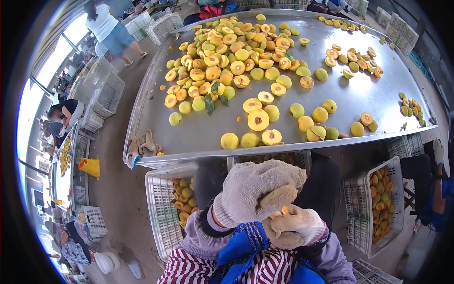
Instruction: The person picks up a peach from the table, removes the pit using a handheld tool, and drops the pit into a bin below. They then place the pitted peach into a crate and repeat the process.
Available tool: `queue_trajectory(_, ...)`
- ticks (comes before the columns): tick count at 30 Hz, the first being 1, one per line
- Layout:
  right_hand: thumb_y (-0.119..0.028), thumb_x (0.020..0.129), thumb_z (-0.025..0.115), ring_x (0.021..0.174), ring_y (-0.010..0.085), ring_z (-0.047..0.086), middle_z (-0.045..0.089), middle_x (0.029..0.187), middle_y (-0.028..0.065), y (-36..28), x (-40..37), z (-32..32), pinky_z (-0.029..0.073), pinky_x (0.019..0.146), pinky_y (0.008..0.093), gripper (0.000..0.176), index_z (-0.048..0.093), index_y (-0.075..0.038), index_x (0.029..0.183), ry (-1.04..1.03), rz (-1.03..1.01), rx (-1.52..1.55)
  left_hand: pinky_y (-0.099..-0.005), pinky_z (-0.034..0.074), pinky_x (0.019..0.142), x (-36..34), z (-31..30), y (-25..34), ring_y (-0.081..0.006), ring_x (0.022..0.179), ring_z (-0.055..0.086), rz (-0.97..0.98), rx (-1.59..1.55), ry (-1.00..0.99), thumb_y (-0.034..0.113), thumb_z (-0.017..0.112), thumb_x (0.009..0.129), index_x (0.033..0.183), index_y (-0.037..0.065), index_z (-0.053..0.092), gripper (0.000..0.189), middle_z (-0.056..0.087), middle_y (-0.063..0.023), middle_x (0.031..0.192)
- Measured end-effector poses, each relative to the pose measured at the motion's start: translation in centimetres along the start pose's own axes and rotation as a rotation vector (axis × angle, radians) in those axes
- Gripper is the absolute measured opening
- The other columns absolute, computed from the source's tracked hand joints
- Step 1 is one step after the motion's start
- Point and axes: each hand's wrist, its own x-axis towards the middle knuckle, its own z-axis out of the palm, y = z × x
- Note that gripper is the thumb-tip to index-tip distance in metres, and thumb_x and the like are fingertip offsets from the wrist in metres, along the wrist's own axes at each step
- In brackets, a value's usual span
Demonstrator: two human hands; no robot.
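My left hand, in a thick pale knit glove, is curled shut above my lap in front of the table edge. Its palm side is hidden, so what it holds, if anything, does not show. Just below and touching it, my right hand, also gloved, is closed in a pinch. A small orange-yellow bit of peach shows at its fingertips. On the metal table ahead lie many yellow peaches, a large heap of halves and whole ones, with a cut half near the front.
Crates of peaches stand on both sides of my legs, one left crate and one right crate. A crumpled glove lies at the table's left corner. A co-worker's arm is at right. Another person stands beyond the table.
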Motion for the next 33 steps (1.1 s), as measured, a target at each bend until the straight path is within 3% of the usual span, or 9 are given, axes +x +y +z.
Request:
queue_trajectory(4, -0.015, 0.095, 0.065, 0.074, 0.0084, 0.053, 0.058, 0.082, 0.0002, 0.6, 0.1, -1.5, 0.043, 0.066, 0.0234, 0.012, 0.061, -0.004, 0.095, -0.138, -0.063, 0.047, -0.0378, 0.058, 0.073, -0.6, 2.2, -0.9, -0.0287, 0.085, 0.073, 0.180, -0.352, 0.093, 0.032, 0.063, 0.098, 0.110, 0.003, 0.069, 0.033, 0.072, -0.0182, 0.105)
queue_trajectory(6, -0.014, 0.094, 0.067, 0.070, 0.0080, 0.053, 0.057, 0.079, -0.0006, 0.7, 0.5, -1.4, 0.042, 0.063, 0.0233, 0.012, 0.061, -0.004, 0.095, -0.198, -0.080, -0.122, -0.0352, 0.060, 0.070, -1.1, 3.5, -0.4, -0.0293, 0.090, 0.073, -0.529, -1.307, 0.159, 0.051, 0.054, 0.101, 0.120, -0.001, 0.063, 0.056, 0.071, -0.0203, 0.110)
queue_trajectory(10, -0.008, 0.082, 0.067, 0.057, 0.0103, 0.055, 0.059, 0.070, 0.0065, 0.8, -0.3, -2.8, 0.039, 0.046, 0.0237, 0.016, 0.063, 0.005, 0.090, -0.109, -0.396, -0.775, -0.0290, 0.059, 0.063, -1.4, 2.0, -1.3, -0.0255, 0.084, 0.073, -0.536, -0.852, 0.380, 0.049, 0.043, 0.106, 0.123, -0.003, 0.058, 0.057, 0.070, -0.0192, 0.106)
queue_trajectory(11, -0.009, 0.083, 0.065, 0.047, 0.0105, 0.049, 0.055, 0.063, 0.0052, -0.1, -1.7, -2.6, 0.034, 0.041, 0.0235, 0.015, 0.062, 0.005, 0.088, 0.167, 0.084, -0.223, -0.0278, 0.058, 0.059, -2.4, 1.2, -2.1, -0.0255, 0.081, 0.073, -0.491, -0.688, 0.464, 0.049, 0.041, 0.106, 0.123, -0.004, 0.058, 0.058, 0.070, -0.0189, 0.104)
queue_trajectory(14, -0.009, 0.085, 0.062, 0.040, 0.0101, 0.042, 0.050, 0.057, 0.0034, -0.6, -2.4, -1.9, 0.029, 0.038, 0.0235, 0.013, 0.061, 0.005, 0.086, 0.270, -0.071, -0.192, -0.0361, 0.058, 0.080, -7.5, -3.6, -4.7, -0.0259, 0.094, 0.072, -0.493, -0.467, 0.722, 0.034, 0.047, 0.107, 0.119, -0.004, 0.064, 0.044, 0.072, -0.0160, 0.102)
queue_trajectory(16, -0.010, 0.086, 0.061, 0.041, 0.0092, 0.041, 0.049, 0.056, 0.0028, -0.8, -2.3, -2.0, 0.029, 0.037, 0.0235, 0.013, 0.061, 0.004, 0.086, 0.317, -0.072, -0.174, -0.0334, 0.056, 0.088, -9.4, -7.8, -5.2, -0.0251, 0.104, 0.070, -0.818, 0.524, 0.491, 0.029, 0.058, 0.101, 0.118, 0.000, 0.070, 0.036, 0.072, -0.0126, 0.112)
queue_trajectory(21, -0.024, 0.093, 0.062, 0.043, 0.0054, 0.039, 0.047, 0.059, -0.0027, -0.8, 0.0, -1.5, 0.030, 0.040, 0.0217, 0.023, 0.062, -0.001, 0.093, 0.160, 0.073, -0.294, -0.0355, 0.047, 0.103, -10.6, -7.1, -4.4, -0.0212, 0.132, 0.050, -0.569, 0.354, 0.286, 0.018, 0.077, 0.086, 0.134, 0.004, 0.063, 0.052, 0.053, -0.0146, 0.145)
queue_trajectory(23, -0.035, 0.097, 0.063, 0.045, 0.0036, 0.040, 0.048, 0.062, -0.0046, -0.8, 1.0, -1.6, 0.032, 0.043, 0.0206, 0.030, 0.062, -0.006, 0.093, 0.111, 0.142, -0.340, -0.0373, 0.048, 0.102, -8.6, -4.3, -1.7, -0.0215, 0.129, 0.053, -0.494, -0.601, 0.174, 0.015, 0.083, 0.081, 0.137, 0.005, 0.060, 0.061, 0.047, -0.0160, 0.150)
queue_trajectory(33, -0.026, 0.094, 0.070, 0.070, 0.0057, 0.055, 0.059, 0.075, -0.0015, 0.4, 1.1, -3.7, 0.044, 0.065, 0.0216, 0.028, 0.065, -0.001, 0.104, 0.856, -0.433, -0.620, -0.0419, 0.056, 0.089, 1.8, 0.5, -7.0, -0.0350, 0.101, 0.070, -0.533, -0.012, -0.093, 0.031, 0.069, 0.094, 0.118, 0.001, 0.067, 0.038, 0.070, -0.0166, 0.115)
